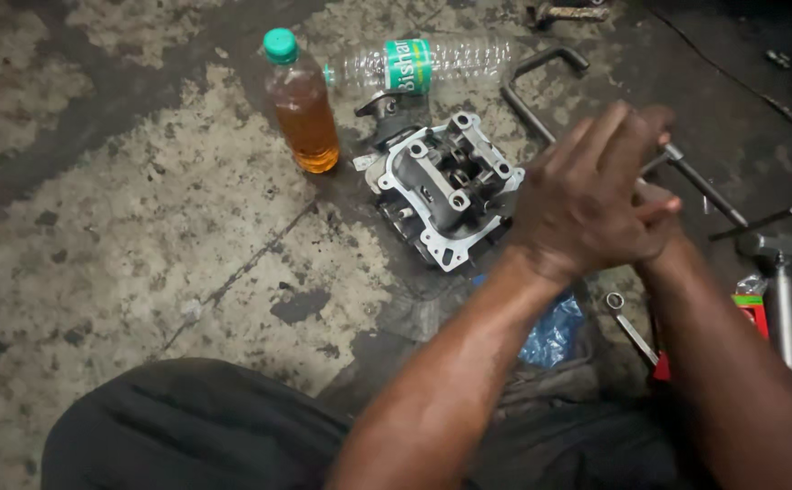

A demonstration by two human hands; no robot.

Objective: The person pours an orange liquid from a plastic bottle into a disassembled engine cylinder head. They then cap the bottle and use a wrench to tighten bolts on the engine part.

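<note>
This is looking like a rough repair workshop for engines: an engine cylinder head (448, 186) is sitting on the stained, oil-darkened concrete floor (124, 227) near the middle of the frame. A bent metal bar (532, 91) and a hammer (782, 290) are lying at the right, and a bottle of amber liquid (301, 104) is standing at upper centre.
</note>
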